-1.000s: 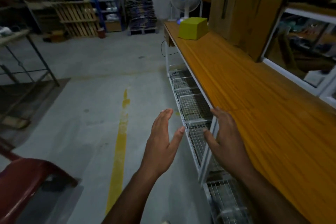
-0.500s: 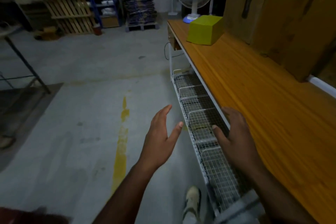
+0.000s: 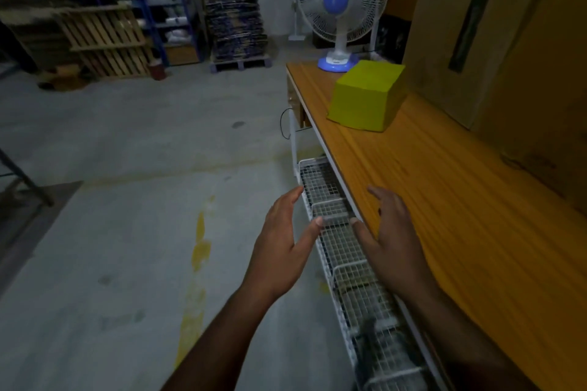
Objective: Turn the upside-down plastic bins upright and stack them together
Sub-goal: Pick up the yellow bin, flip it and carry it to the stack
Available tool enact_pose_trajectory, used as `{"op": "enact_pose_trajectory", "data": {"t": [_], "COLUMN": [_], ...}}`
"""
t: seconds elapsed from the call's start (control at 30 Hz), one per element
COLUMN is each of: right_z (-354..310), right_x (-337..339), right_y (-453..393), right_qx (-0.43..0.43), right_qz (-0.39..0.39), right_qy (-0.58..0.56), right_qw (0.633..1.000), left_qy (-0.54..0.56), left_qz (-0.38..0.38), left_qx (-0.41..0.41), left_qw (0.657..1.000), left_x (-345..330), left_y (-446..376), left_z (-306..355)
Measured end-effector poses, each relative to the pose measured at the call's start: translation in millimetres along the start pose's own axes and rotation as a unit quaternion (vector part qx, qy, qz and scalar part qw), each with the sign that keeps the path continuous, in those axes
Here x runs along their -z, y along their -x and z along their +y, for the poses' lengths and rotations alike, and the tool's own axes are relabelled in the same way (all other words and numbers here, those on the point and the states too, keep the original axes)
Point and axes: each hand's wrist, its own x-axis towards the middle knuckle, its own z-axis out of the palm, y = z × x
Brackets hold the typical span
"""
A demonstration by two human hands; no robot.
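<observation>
Hands, left hand (image 3: pixel 282 241) and right hand (image 3: pixel 389 238), hover spread wide and empty at lower centre. Upside-down yellow-green bin (image 3: pixel 365 98) sits well beyond them, upper right on the wooden table (image 3: pixel 476 232), before a fan (image 3: pixel 341 6); wire baskets (image 3: pixel 343 241) lie between the hands.

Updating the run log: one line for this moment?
left hand: open, empty | right hand: open, empty | yellow-green upside-down plastic bin: untouched on orange wooden tabletop

The long orange wood-grain counter (image 3: pixel 444 200) with a white front edge carries an upside-down yellow-green plastic bin (image 3: pixel 367 97) near its far end, a white-and-blue table fan (image 3: pixel 341 9) just behind it, and large brown cardboard boxes (image 3: pixel 508 41) along its right side.
</observation>
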Motion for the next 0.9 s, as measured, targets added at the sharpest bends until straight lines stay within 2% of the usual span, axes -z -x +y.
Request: {"op": "enact_pose_trajectory", "data": {"t": [0.2, 0.27, 0.33, 0.57, 0.73, 0.9], "right_z": [33, 35, 45, 51, 94, 134], "right_x": [-37, -42, -75, -79, -84, -77], "right_y": [-113, -132, -216, -288, -359, -430], "right_qx": [-0.037, -0.042, -0.092, -0.126, -0.171, -0.191], "right_qz": [0.044, 0.047, 0.089, 0.13, 0.148, 0.176], "right_qy": [0.025, 0.027, 0.033, 0.019, 0.018, 0.01], "right_qw": [0.998, 0.998, 0.991, 0.983, 0.974, 0.966], "left_qy": [0.031, 0.026, 0.051, 0.075, 0.103, 0.098], "left_qz": [-0.044, -0.034, -0.111, -0.129, -0.171, -0.171], "left_qx": [-0.025, -0.04, -0.047, -0.081, -0.094, -0.084], "left_qw": [0.998, 0.998, 0.991, 0.985, 0.975, 0.977], "left_x": [-16, -16, -17, -25, -59, -93], "left_y": [-134, -163, -261, -360, -453, -520], "left_z": [-53, -57, -93, -110, -120, -122]}}
